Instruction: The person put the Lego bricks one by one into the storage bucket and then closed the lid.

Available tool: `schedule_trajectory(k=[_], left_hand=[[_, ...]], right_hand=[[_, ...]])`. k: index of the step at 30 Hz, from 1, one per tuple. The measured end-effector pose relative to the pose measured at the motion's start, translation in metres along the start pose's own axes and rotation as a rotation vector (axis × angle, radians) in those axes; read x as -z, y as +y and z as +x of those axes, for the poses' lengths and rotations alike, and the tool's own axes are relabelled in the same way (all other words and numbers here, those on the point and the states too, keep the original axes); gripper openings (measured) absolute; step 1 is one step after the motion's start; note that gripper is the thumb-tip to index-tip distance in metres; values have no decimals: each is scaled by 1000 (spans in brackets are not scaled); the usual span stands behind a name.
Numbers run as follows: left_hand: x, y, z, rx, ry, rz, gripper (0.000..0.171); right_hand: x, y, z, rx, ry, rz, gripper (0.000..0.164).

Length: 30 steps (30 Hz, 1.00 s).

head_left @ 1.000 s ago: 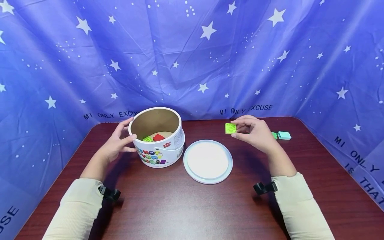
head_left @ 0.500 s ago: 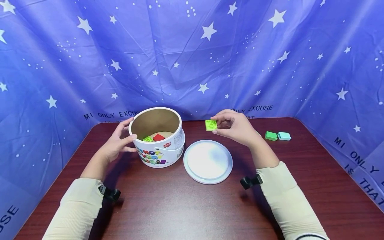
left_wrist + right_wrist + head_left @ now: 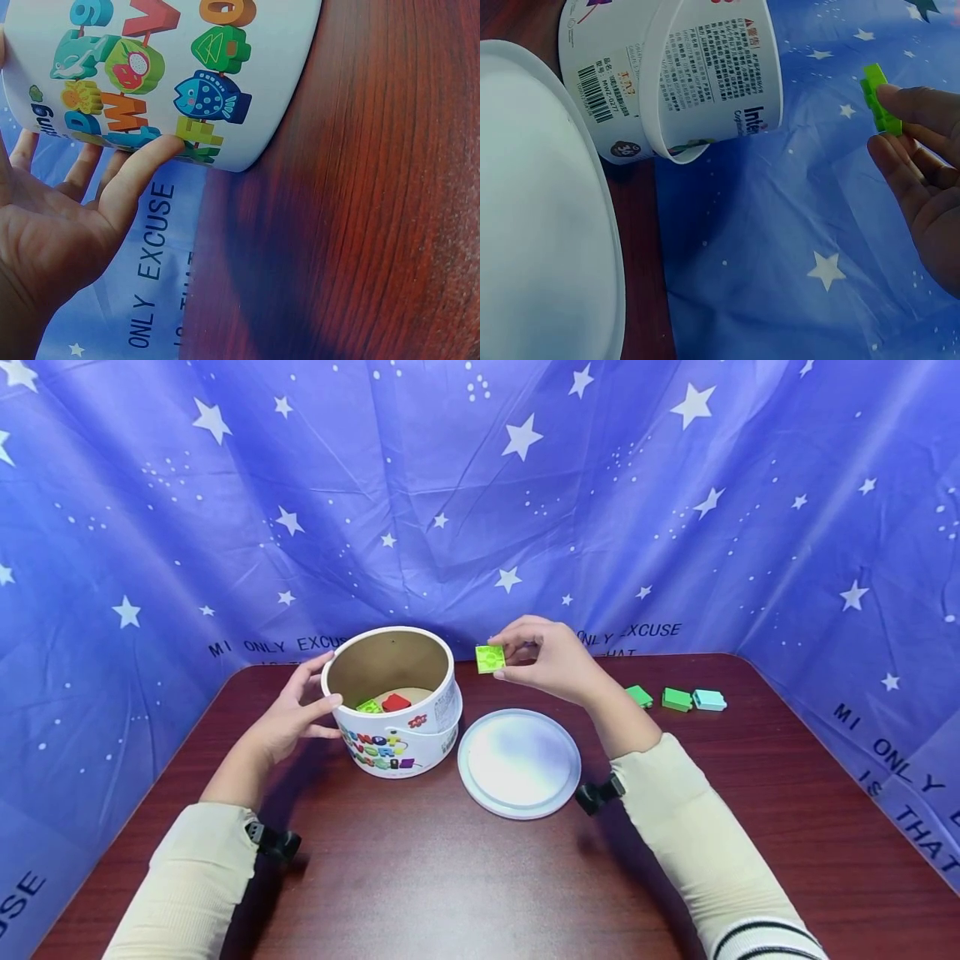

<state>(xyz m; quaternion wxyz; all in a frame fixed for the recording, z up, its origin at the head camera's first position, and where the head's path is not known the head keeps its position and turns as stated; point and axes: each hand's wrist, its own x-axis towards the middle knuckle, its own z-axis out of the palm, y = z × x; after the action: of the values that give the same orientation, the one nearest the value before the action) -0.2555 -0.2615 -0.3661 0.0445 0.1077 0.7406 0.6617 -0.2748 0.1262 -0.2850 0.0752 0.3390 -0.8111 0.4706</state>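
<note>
So take the round white plastic-looking lid (image 3: 519, 764) on the brown wood-grain table (image 3: 450, 860) as your clock, seen from the head camera. The white cylindrical cardboard-looking bucket (image 3: 390, 752) is at 10 o'clock, with the left hand (image 3: 288, 720) at the bucket's own 9 o'clock; that grip is spread wide against the side, I guess to stop it sliding. A square lime-green plastic block (image 3: 491, 659) is up in the air just shy of 12, outside the bucket. The right hand (image 3: 558, 660) pinches it by its 3 o'clock end, that grip drawn in tight, probably so most of it sticks out free. Around 2 sit rectangular green plastic blocks (image 3: 677, 698) and a pale aqua one (image 3: 709, 699). The lime one looks bright, with a molded pattern facing the head camera, and seems bumpy edge-on from the right wrist
</note>
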Motion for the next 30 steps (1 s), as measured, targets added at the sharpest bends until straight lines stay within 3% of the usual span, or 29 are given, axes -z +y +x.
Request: schedule_trajectory(k=[6, 23, 30], left_hand=[[1, 0, 0, 0, -2, 0, 73], [1, 0, 1, -12, -8, 3, 72], [2, -1, 0, -10, -7, 1, 72]], right_hand=[[-11, -6, 18, 16, -49, -45, 35], [-48, -11, 63, -88, -212, -234, 34], [-61, -7, 69, -124, -190, -177, 34]])
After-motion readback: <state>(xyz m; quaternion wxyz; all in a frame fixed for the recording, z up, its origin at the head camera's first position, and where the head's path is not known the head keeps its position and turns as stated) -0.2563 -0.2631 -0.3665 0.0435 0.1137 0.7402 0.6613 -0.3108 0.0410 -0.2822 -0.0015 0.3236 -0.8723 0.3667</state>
